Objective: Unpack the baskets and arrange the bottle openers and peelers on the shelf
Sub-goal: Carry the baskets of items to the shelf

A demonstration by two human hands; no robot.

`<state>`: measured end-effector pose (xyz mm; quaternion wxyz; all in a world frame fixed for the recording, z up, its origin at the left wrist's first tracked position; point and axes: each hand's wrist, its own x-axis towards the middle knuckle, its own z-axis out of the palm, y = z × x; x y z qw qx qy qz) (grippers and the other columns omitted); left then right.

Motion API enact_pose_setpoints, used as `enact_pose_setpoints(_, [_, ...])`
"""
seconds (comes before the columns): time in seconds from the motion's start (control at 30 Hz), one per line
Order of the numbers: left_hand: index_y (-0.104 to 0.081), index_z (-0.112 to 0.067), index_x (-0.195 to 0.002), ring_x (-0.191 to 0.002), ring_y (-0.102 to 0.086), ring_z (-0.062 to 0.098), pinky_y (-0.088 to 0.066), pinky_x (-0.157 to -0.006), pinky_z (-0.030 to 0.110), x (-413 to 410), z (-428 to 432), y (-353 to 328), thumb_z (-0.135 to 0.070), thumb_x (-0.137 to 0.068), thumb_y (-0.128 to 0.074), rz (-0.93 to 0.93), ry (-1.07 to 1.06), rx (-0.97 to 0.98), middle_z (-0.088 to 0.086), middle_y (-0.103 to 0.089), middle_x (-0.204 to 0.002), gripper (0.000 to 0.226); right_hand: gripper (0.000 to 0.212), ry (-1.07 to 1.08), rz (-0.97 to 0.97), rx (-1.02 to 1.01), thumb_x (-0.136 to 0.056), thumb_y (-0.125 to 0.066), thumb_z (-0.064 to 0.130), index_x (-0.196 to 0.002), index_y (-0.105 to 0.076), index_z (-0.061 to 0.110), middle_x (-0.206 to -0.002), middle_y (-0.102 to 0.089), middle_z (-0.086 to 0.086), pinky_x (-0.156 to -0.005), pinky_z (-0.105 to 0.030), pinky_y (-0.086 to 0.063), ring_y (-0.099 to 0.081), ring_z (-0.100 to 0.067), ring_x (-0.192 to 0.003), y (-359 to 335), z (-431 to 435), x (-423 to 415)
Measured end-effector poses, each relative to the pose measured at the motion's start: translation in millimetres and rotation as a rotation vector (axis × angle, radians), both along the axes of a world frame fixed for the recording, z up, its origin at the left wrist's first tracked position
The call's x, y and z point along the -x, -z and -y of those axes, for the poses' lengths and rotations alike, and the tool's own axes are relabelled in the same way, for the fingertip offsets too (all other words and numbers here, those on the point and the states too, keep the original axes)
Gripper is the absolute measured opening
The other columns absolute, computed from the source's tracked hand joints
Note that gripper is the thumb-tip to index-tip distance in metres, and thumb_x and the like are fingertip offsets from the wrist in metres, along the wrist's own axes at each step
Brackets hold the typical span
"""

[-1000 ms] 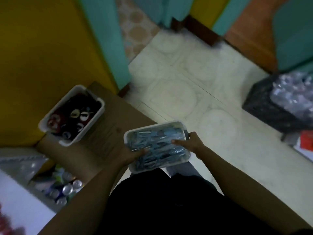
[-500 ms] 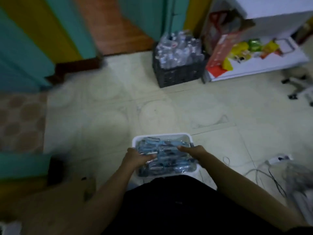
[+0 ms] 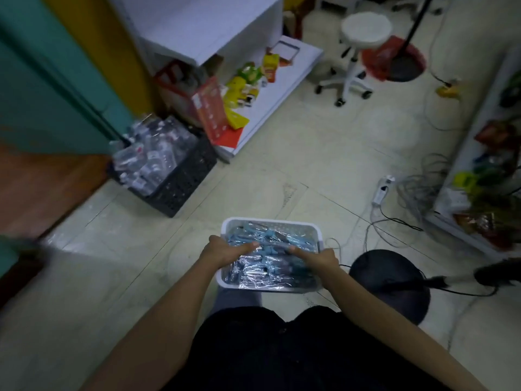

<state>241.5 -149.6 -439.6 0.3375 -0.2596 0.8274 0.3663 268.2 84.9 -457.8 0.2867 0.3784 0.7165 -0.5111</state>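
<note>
A: Entry one, the basket [image 3: 311,230]. Contents?
B: Wrapped tools [image 3: 262,268] in it. The left hand [image 3: 225,251] grips its left rim, the right hand [image 3: 320,257] its right rim.
A: Beyond the basket?
B: Beyond and left, a crate [image 3: 186,184] on the floor, with bottles [image 3: 153,153] in it. Behind the crate is a low shelf [image 3: 284,88] bearing cartons. Farthest off is a stool [image 3: 366,29].
A: Right of the basket?
B: A power strip [image 3: 381,191] among cables, then a second shelf [image 3: 468,153]. Just beside the basket's near right corner is a round stand base [image 3: 375,269].

pale tiled floor [image 3: 310,153] with black crate [image 3: 186,187], white stool [image 3: 353,69], power strip [image 3: 382,190]
</note>
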Motion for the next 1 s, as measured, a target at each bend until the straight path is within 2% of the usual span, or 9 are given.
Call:
enact_pose_setpoints(0.2, [-0.04,-0.001,-0.136,-0.114,-0.057,0.029,-0.051,-0.084,0.031,136.7,-21.5,32.6,-0.07,-0.051,-0.077,0.068,0.201,-0.05,0.017,-0.049,-0.137,0.116,0.122,0.109,0.037,-0.086,-0.051,-0.083,0.062,-0.139,-0.031,-0.005,-0.139,-0.045,-0.024,-0.102,-0.047,-0.044,-0.047,-0.037,-0.126,16.9,-17.3,92.8])
enact_pose_setpoints(0.3, [-0.028,0.002,-0.141,-0.122,-0.051,0.029,-0.044,-0.082,0.028,216.4,-23.6,32.7,-0.067,-0.055,-0.078,0.04,0.267,-0.035,0.017,-0.04,-0.144,0.12,0.116,0.196,0.033,-0.065,-0.047,-0.085,0.06,-0.131,-0.04,-0.006,-0.127,-0.054,-0.02,-0.094,-0.043,-0.05,-0.056,-0.033,-0.115,14.7,-14.3,155.2])
enact_pose_setpoints(0.37, [-0.029,0.002,-0.141,-0.122,-0.051,0.029,-0.043,-0.084,0.027,264.9,-23.6,29.3,-0.069,-0.053,-0.077,0.027,0.283,-0.025,0.017,-0.041,-0.144,0.123,0.108,0.247,0.003,-0.049,-0.048,-0.084,0.061,-0.125,-0.046,-0.004,-0.114,-0.059,-0.015,-0.084,-0.039,-0.053,-0.06,-0.028,-0.102,12.3,-12.5,194.1])
enact_pose_setpoints(0.47, [-0.044,0.002,-0.132,-0.117,-0.054,0.031,-0.05,-0.094,0.039,329.8,-27.5,19.8,-0.078,-0.043,-0.073,-0.013,0.307,0.015,0.019,-0.051,-0.133,0.124,0.093,0.293,-0.051,-0.029,-0.055,-0.083,0.059,-0.118,-0.053,-0.002,-0.112,-0.064,-0.019,-0.085,-0.046,-0.056,-0.065,-0.032,-0.098,6.3,-12.8,249.5])
enact_pose_setpoints(0.53, [-0.052,0.002,-0.124,-0.112,-0.057,0.032,-0.051,-0.092,0.044,367.9,-34.9,15.9,-0.082,-0.038,-0.069,-0.049,0.329,0.029,0.019,-0.056,-0.124,0.122,0.087,0.345,-0.07,0.007,-0.06,-0.083,0.054,-0.119,-0.054,-0.002,-0.112,-0.064,-0.02,-0.086,-0.048,-0.055,-0.065,-0.033,-0.099,5.3,-18.4,282.5])
enact_pose_setpoints(0.63, [-0.055,0.004,-0.119,-0.109,-0.059,0.032,-0.052,-0.091,0.045,424.0,-52.9,12.0,-0.086,-0.032,-0.067,-0.057,0.339,0.004,0.02,-0.059,-0.121,0.125,0.087,0.382,-0.054,0.058,-0.058,-0.084,0.052,-0.119,-0.056,-0.003,-0.113,-0.064,-0.02,-0.089,-0.048,-0.054,-0.065,-0.034,-0.101,2.6,-37.6,336.3])
enact_pose_setpoints(0.73, [-0.052,0.001,-0.125,-0.113,-0.057,0.031,-0.05,-0.092,0.042,480.7,-81.0,12.2,-0.082,-0.038,-0.071,-0.046,0.318,-0.011,0.018,-0.056,-0.128,0.122,0.09,0.361,-0.043,0.072,-0.054,-0.084,0.054,-0.119,-0.057,-0.002,-0.117,-0.064,-0.02,-0.092,-0.047,-0.052,-0.064,-0.033,-0.104,5.2,-66.2,393.2])
enact_pose_setpoints(0.83, [-0.048,0.002,-0.125,-0.109,-0.059,0.029,-0.05,-0.079,0.031,540.0,-117.2,12.5,-0.077,-0.044,-0.074,-0.022,0.276,0.004,0.018,-0.056,-0.129,0.116,0.105,0.358,-0.015,0.084,-0.055,-0.085,0.054,-0.132,-0.044,-0.004,-0.131,-0.054,-0.022,-0.098,-0.047,-0.049,-0.056,-0.036,-0.117,9.7,-102.7,458.0])
enact_pose_setpoints(1.0, [-0.028,0.005,-0.141,-0.116,-0.054,0.027,-0.042,-0.078,0.026,643.0,-182.2,-14.4,-0.074,-0.049,-0.073,-0.07,0.168,-0.048,0.018,-0.044,-0.142,0.128,0.105,0.223,-0.081,0.06,-0.053,-0.084,0.058,-0.129,-0.047,-0.005,-0.126,-0.056,-0.023,-0.096,-0.048,-0.05,-0.058,-0.036,-0.113,-5.0,-173.5,581.6])
